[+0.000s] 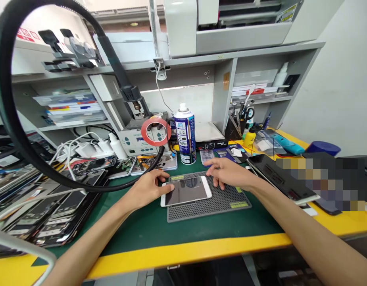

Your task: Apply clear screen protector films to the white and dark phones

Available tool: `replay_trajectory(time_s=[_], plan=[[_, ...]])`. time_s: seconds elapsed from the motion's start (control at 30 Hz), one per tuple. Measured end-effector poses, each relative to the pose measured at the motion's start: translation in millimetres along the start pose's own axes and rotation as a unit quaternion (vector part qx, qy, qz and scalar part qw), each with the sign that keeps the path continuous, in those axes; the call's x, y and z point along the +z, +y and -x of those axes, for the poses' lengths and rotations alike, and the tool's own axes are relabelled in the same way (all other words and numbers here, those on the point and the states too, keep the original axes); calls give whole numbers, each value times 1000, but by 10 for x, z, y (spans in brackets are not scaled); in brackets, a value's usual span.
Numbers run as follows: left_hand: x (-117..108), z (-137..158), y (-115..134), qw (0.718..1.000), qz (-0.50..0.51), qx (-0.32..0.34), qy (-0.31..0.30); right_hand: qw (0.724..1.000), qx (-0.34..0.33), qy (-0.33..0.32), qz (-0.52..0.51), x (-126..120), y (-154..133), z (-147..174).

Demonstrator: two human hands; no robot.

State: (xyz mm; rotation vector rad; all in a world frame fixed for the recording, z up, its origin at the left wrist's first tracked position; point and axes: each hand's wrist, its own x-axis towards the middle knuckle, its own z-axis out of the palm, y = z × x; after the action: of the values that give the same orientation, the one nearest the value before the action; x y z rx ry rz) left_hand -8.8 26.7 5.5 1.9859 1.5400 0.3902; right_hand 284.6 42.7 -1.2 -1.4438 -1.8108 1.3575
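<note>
A white-framed smartphone with a dark screen lies sideways over a grey perforated mat, its left end reaching past the mat's edge. My left hand grips that left end, with the thumb on the front and the other fingers at the far edge. Beyond the phone's right end, my right hand hovers over the mat. Its fingers are apart and bent, and nothing shows in them. Under the mat spreads a green work mat.
A blue spray can stands behind the phone, beside a red tape roll. Phone parts are stacked at left under a looping black hose. Dark-screened devices lie at right. A yellow bottle stands farther back.
</note>
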Motion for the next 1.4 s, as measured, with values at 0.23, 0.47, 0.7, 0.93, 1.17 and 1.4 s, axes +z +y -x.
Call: replay_trajectory(time_s=[0.23,0.47,0.7,0.93,1.17,1.4], plan=[[-22,-111,-3,999,14,-18,-28,1000,-16,7,-18,13,69,-51],[-55,-189,77,997,-10,-34,-70,999,-26,6,-34,8,84,-53],[-56,-205,180,995,-23,-52,-81,999,-31,-9,-38,-12,103,-61],[-91,-192,287,992,-28,-66,-104,999,-31,-8,-32,-13,93,-60],[-134,-214,311,989,-51,-79,-110,999,-27,5,-26,8,96,-72],[-184,-298,291,987,-75,-71,-125,1000,-17,9,-10,38,82,-83]])
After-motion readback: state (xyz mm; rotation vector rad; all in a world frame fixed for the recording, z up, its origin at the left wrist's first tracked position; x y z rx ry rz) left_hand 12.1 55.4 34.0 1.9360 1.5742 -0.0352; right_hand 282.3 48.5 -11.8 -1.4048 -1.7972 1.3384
